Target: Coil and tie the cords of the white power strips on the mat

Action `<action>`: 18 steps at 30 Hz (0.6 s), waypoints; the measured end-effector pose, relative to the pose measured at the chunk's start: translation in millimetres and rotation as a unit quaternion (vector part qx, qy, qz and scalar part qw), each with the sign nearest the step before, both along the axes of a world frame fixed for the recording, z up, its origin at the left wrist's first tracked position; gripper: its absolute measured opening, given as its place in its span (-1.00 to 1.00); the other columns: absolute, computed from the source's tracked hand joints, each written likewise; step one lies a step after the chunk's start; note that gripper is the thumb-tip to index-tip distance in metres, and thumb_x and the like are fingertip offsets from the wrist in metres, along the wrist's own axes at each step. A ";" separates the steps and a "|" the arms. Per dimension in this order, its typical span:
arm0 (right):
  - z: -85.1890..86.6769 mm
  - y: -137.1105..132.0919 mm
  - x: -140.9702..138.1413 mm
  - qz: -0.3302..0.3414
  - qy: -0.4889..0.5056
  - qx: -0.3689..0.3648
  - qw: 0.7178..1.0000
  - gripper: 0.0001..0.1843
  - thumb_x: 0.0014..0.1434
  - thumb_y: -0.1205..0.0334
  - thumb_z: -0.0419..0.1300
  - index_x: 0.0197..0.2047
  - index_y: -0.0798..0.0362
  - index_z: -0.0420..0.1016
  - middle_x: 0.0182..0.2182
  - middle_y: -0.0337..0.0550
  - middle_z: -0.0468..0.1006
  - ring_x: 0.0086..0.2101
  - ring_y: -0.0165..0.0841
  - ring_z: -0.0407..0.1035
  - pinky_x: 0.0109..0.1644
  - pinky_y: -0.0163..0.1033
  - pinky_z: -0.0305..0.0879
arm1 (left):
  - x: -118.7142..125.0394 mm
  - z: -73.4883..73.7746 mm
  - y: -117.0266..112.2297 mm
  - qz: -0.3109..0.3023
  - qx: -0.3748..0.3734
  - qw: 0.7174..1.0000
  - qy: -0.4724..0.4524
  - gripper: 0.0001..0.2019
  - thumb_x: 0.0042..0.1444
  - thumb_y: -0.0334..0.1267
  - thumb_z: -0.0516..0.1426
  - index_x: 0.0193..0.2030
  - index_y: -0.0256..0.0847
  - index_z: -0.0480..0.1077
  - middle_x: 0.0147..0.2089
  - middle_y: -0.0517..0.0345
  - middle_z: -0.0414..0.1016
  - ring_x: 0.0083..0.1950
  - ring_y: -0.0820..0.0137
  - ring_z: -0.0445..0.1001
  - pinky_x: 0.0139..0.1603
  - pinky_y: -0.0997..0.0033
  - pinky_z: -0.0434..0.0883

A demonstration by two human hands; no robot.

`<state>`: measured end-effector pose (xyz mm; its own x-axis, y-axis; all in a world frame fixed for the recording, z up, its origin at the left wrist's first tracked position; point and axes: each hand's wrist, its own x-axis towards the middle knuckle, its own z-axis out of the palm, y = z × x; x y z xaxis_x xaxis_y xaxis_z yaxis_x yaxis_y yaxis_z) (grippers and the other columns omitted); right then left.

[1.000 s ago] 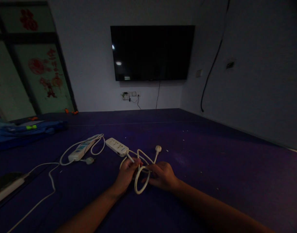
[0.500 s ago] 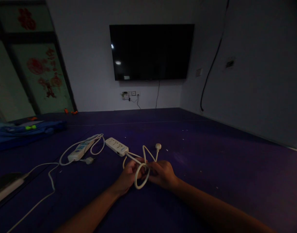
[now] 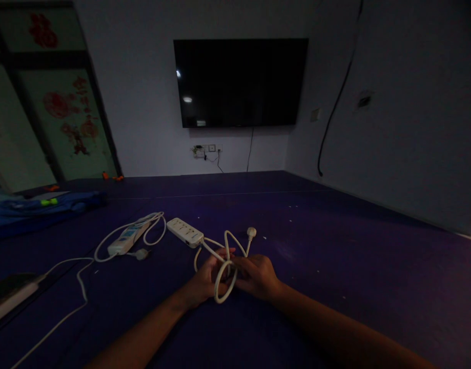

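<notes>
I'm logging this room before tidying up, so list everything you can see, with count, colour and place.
power strip: one, white, on the mat ahead of the hands
cord: one, white, looped, held by both hands
plug: one, white, cord's end, beyond the right hand
second strip: one, white, on the mat, left
television: one, black, far wall
cloth: one, blue, far left
mat: one, purple, covering the floor
left hand: gripping the cord
right hand: gripping the cord

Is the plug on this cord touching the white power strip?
Apart. The head view shows the plug well right of the power strip, with purple surface and looped cord between them.
</notes>
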<state>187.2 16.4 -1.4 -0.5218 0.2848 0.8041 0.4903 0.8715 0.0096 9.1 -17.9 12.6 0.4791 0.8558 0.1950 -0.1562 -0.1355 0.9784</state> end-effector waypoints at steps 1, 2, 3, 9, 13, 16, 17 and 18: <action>-0.9 0.7 0.1 -0.002 0.002 -0.002 1.000 -0.67 0.09 0.02 0.11 -0.17 0.09 0.39 -0.62 -0.27 0.44 -0.62 -0.48 0.31 -0.49 -0.37 0.10 | 0.3 0.8 -1.0 -0.007 0.003 1.000 0.009 -0.22 -0.24 -0.37 0.29 0.16 -0.01 0.09 -0.10 0.12 0.32 -0.18 0.39 0.34 -0.15 0.38 0.28; -1.8 1.5 0.0 -0.004 0.002 -0.003 1.000 -0.68 0.09 0.03 0.11 -0.19 0.09 0.39 -0.63 -0.28 0.44 -0.62 -0.48 0.31 -0.49 -0.37 0.09 | 1.0 2.1 -2.2 -0.009 0.013 1.000 0.019 -0.20 -0.27 -0.35 0.31 0.16 -0.01 0.09 -0.07 0.11 0.31 -0.14 0.36 0.34 -0.11 0.34 0.28; -2.8 2.3 -0.1 -0.006 0.000 -0.005 1.000 -0.70 0.09 0.04 0.11 -0.22 0.09 0.40 -0.63 -0.28 0.44 -0.62 -0.49 0.30 -0.49 -0.38 0.08 | 2.2 3.5 -3.2 -0.013 0.026 0.999 0.035 -0.15 -0.33 -0.34 0.33 0.16 -0.02 0.09 -0.04 0.10 0.30 -0.08 0.31 0.32 -0.07 0.29 0.27; -6.0 5.2 -1.1 -0.019 -0.005 0.014 1.000 -0.76 0.10 0.08 0.10 -0.32 0.09 0.41 -0.64 -0.26 0.43 -0.64 -0.50 0.28 -0.53 -0.37 0.02 | 12.0 0.7 -3.4 0.019 0.058 0.998 0.036 -0.04 -0.52 -0.12 0.39 0.13 -0.13 0.12 -0.03 0.02 0.31 0.01 0.18 0.28 0.03 0.21 0.21; -3.4 4.6 -0.7 -0.025 -0.019 0.039 0.999 -0.75 0.14 0.10 0.05 -0.28 0.11 0.38 -0.63 -0.24 0.44 -0.63 -0.48 0.28 -0.54 -0.35 0.02 | 15.0 -7.4 -4.0 0.038 0.049 0.998 0.013 -0.16 -0.39 -0.08 0.35 0.09 -0.13 0.12 -0.10 0.08 0.33 -0.09 0.27 0.34 -0.09 0.30 0.27; -0.2 2.2 -2.2 -0.018 -0.040 0.067 0.997 -0.76 0.17 0.15 -0.02 -0.29 0.13 0.35 -0.63 -0.22 0.43 -0.64 -0.45 0.27 -0.57 -0.34 0.01 | 15.7 -11.2 -4.7 0.058 0.052 0.997 0.012 -0.26 -0.27 -0.06 0.31 0.07 -0.14 0.14 -0.20 0.13 0.35 -0.19 0.34 0.36 -0.18 0.36 0.29; 0.8 0.8 -3.4 -0.013 -0.047 0.075 0.996 -0.77 0.18 0.18 -0.04 -0.29 0.14 0.34 -0.63 -0.21 0.42 -0.65 -0.45 0.26 -0.57 -0.33 0.00 | 15.9 -12.0 -4.4 0.070 0.058 0.996 0.015 -0.31 -0.23 -0.04 0.28 0.06 -0.16 0.15 -0.23 0.15 0.36 -0.22 0.35 0.36 -0.20 0.37 0.29; 1.8 -0.9 -4.9 -0.006 -0.053 0.083 0.995 -0.79 0.18 0.21 -0.05 -0.30 0.14 0.33 -0.63 -0.21 0.42 -0.65 -0.45 0.26 -0.58 -0.33 0.01 | 16.0 -12.4 -4.0 0.090 0.066 0.994 0.020 -0.37 -0.18 -0.01 0.25 0.03 -0.17 0.18 -0.26 0.15 0.36 -0.23 0.35 0.35 -0.20 0.37 0.28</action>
<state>182.3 15.5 0.4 -0.6037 0.1594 0.7811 0.4891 0.8478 0.2050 25.1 -21.8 0.3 0.3309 0.8964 0.2950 -0.0794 -0.2851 0.9552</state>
